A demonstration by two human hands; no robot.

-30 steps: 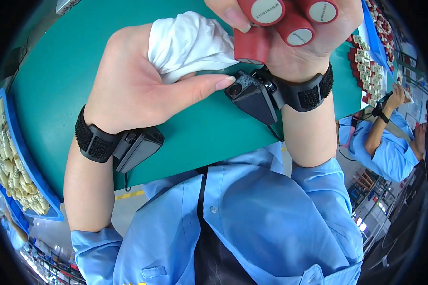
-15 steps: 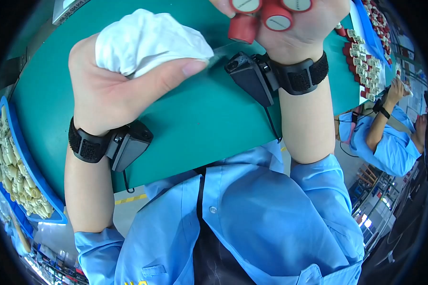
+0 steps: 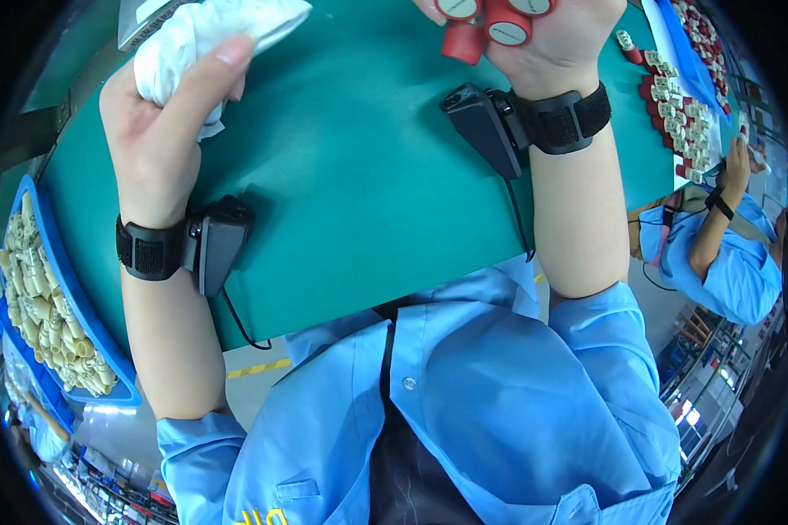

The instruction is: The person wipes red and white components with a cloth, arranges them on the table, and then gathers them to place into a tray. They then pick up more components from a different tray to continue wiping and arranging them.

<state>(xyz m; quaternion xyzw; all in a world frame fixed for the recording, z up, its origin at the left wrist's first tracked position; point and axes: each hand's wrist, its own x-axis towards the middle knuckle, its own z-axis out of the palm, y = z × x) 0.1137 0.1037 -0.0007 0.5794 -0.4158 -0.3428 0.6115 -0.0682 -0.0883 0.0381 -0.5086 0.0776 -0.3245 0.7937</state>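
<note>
Holding one white cloth in your left hand, you have it bunched between thumb and fingers at the upper left, well apart from the red caps, which lie to its right in your right hand. That sideways gap over the green counter is what counts: the right hand is at the caps, the left grips the cloth, and your hands do not touch each other. Your right palm faces you with the caps against it; the top edge cuts off its fingers, so how they wrap cannot be fully told. Three caps turn pale round ends toward you; the lower-left one shows its side, long axis running roughly up and down. Counted, there is one cloth, four caps in sight, two black wrist boxes, one per wrist, and, too crowded to count, cream tubes in a blue tray on your left and red-and-cream pieces on your right.
</note>
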